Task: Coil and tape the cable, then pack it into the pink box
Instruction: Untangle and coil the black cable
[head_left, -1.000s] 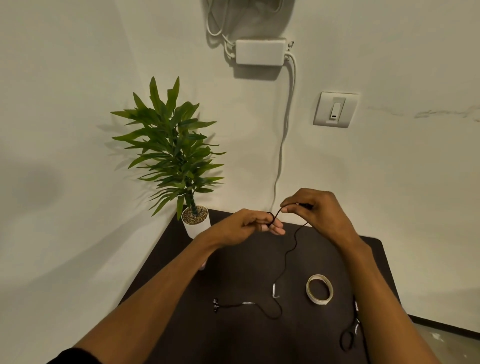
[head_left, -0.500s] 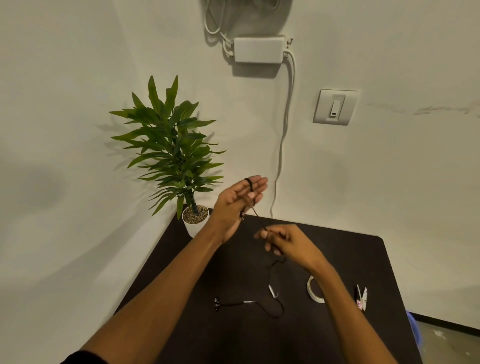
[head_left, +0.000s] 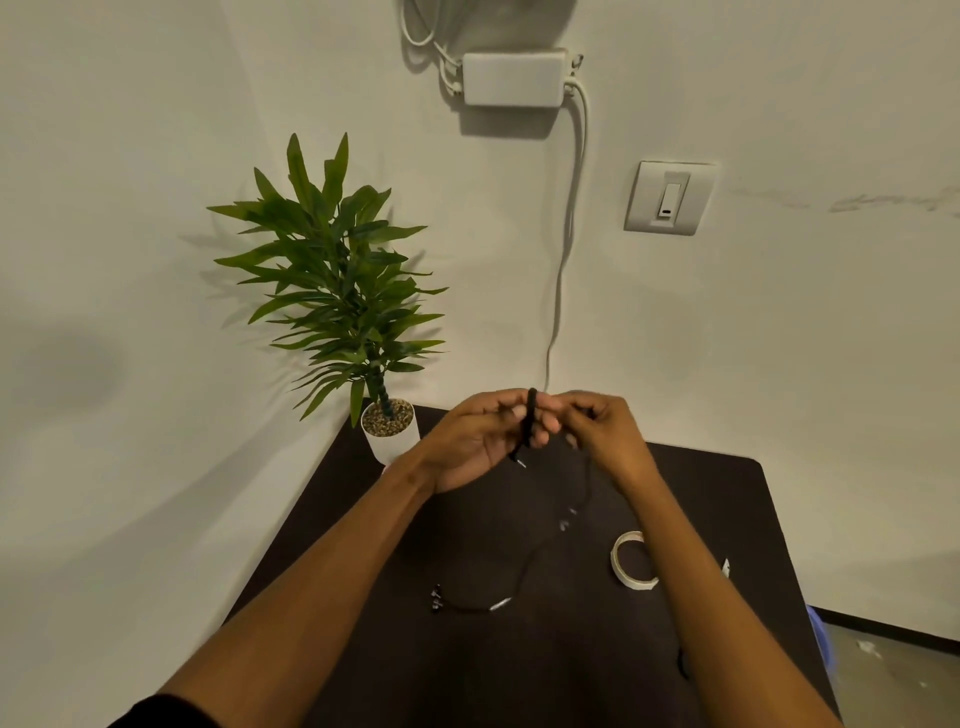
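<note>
- Two bare forearms reach from the lower edge over a dark table (head_left: 363, 675), and a dark sleeve edge shows at the lower left corner.
- Near the front of the table lies the free end of the black cable (head_left: 470, 607), with small earbud-like tips at its left end and a pale inline piece just to their right.
- Just right of that, a roll of pale tape (head_left: 626, 564) lies flat, partly hidden by the right forearm; a small pale object beside the forearm is too hidden to identify.
- From the table the cable rises in a thin, blurred line toward the hands.
- The left hand (head_left: 480, 441) is held palm toward the camera, fingers partly curled, with several turns of cable wrapped as a dark band around them.
- The right hand (head_left: 602, 431) is just beside it, almost touching, its fingers bunched and pinched on the cable near the wrapped band.
- Farther back, a potted plant (head_left: 337, 291) stands in a white pot at the table's far left corner.
- On the wall behind are a white box (head_left: 511, 78) with cords and a light switch (head_left: 667, 197).
</note>
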